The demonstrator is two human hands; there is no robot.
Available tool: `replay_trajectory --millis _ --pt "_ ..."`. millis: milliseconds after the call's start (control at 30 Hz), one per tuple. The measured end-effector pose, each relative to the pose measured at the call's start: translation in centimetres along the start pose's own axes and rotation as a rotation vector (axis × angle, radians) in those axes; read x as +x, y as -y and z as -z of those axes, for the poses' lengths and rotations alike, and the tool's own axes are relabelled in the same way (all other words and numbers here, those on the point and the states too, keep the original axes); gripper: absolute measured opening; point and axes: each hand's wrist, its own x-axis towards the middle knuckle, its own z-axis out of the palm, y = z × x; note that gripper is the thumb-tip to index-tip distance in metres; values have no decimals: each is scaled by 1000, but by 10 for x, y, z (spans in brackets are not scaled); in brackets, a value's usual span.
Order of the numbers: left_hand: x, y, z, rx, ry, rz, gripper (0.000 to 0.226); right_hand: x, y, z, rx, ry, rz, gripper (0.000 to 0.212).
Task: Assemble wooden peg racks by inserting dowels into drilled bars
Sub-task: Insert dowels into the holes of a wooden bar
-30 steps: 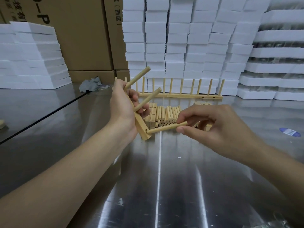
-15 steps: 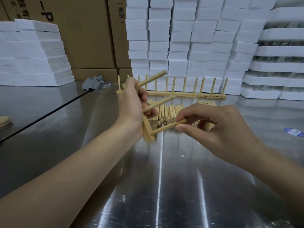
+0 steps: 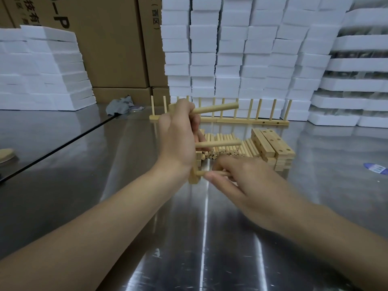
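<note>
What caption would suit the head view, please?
Left hand grips a bar; right hand presses in its third dowel.

A glossy grey metal desk shows pale streaks of reflected light. Behind it rise tall stacks of white foam blocks, a lower pile of white foam slabs at left, brown cardboard boxes between them, and a crumpled grey cloth at their foot.

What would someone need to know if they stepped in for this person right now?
Left hand grips the drilled bar upright.
Right hand pinches the third dowel at the bar's bottom hole.
Done: top dowel and middle dowel seated; one finished rack at the back.
Left: press this dowel home, fill any remaining holes. Loose dowels and spare bars lie behind the hands.
</note>
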Motion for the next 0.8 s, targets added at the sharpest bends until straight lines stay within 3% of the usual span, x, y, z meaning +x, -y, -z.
replay_trajectory --millis 67,200,233,300,433,533,600,733,800 --pt "-8 -2 -1 16 17 -69 33 0 2 -6 41 -25 -8 43" --pt "-26 0 -2 96 212 -359 42 1 -3 -5 676 187 -456 60" --pt "-29 0 -4 102 250 -388 41 1 -5 -4 747 222 -496 59" --pt "-28 -4 -6 83 237 -372 40 0 -6 -5 708 175 -436 51" --pt "-19 -8 -5 41 57 -234 43 0 -1 -4 221 -46 -53 20" --pt "-16 -10 -6 -1 4 -159 38 0 1 -3 96 -97 26 24" --pt "-21 -9 -6 16 29 -201 40 -1 1 -6 175 -115 -25 29" --pt "-33 -7 -7 61 229 -391 39 -2 3 -9 822 106 -482 53" --pt "-32 -9 -8 69 237 -387 39 -2 4 -9 817 117 -472 53"
